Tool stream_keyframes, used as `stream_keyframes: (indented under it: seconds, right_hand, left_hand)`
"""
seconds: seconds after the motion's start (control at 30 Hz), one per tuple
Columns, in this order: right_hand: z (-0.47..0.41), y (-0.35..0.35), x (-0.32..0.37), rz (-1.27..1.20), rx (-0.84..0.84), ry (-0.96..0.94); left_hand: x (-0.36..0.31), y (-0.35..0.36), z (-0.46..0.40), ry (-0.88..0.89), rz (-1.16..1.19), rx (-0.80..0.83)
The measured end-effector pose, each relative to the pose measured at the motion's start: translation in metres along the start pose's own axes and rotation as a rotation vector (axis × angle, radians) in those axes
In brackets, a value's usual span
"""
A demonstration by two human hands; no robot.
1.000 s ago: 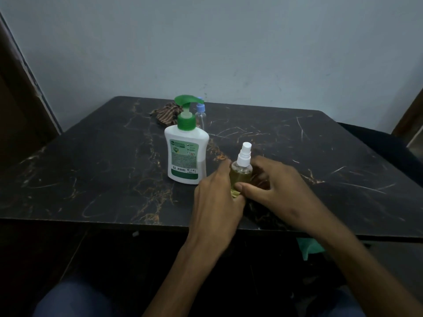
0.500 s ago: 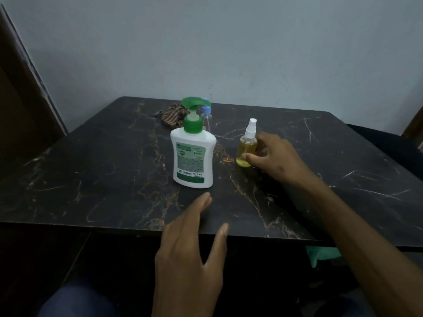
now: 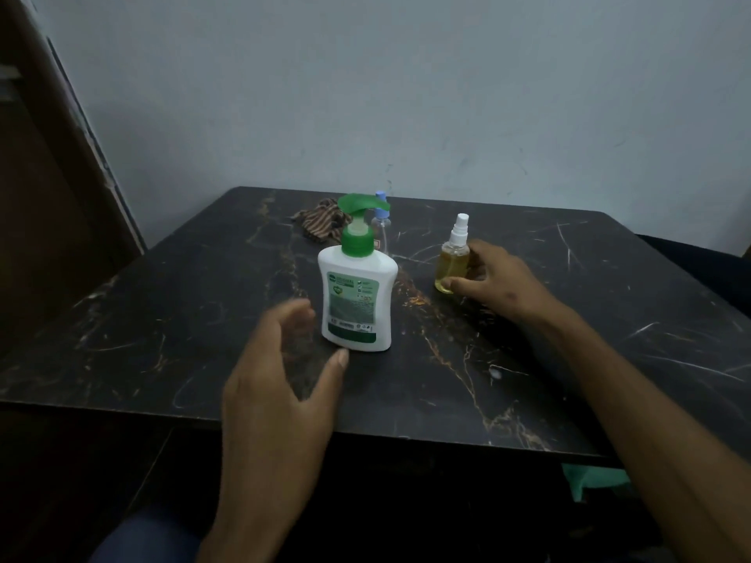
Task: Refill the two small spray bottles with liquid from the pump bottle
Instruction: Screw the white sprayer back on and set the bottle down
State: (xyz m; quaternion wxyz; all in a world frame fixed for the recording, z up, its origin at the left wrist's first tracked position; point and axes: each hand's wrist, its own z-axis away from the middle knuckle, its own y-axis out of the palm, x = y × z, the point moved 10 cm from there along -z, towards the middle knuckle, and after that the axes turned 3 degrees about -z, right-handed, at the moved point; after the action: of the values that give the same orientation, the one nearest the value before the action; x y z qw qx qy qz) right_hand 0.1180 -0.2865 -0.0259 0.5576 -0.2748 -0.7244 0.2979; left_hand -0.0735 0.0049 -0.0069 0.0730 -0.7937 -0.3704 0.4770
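Yellow spray bottle (image 3: pixel 452 265) filled, pinched by right hand (image 3: pixel 498 280). Left hand (image 3: pixel 280 384) open at pump bottle's (image 3: pixel 357 294) seven o'clock. Next, probably: fetch blue-capped spray bottle (image 3: pixel 381 223).

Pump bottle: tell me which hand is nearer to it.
Left. The left hand is open just in front-left of the pump bottle, thumb near its base. The right hand is off to its right, holding the yellow spray bottle.

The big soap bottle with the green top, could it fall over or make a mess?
Maybe. The left hand is reaching in beside the pump bottle; a bump could tip it into the clear spray bottle right behind. The right hand holds the yellow spray bottle low down, so it could wobble. Both small bottles have narrow necks, so liquid may spill on the table.
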Motion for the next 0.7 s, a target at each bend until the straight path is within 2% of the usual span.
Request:
stream_keyframes:
  seconds: [0.07,0.23,0.33,0.43,0.5,0.7]
  right_hand:
    - [0.01,-0.009,0.007,-0.032,-0.035,0.002]
    - [0.045,-0.065,0.053,0.04,-0.428,-0.095]
    - [0.057,-0.065,0.09,0.079,-0.515,-0.211]
    - [0.056,-0.041,0.12,0.052,-0.484,-0.324]
    - [0.046,-0.016,0.13,0.045,-0.417,-0.334]
    - [-0.009,0.045,0.118,0.154,-0.299,-0.185]
  left_hand:
    - [0.004,0.01,-0.024,-0.033,-0.046,0.073]
    - [0.014,0.044,-0.063,-0.108,0.026,0.297]
    - [0.017,0.055,-0.068,-0.105,0.082,0.344]
    - [0.024,0.054,-0.071,-0.102,0.11,0.328]
    - [0.028,0.05,-0.074,-0.104,0.128,0.308]
    - [0.042,0.034,-0.082,-0.103,0.14,0.261]
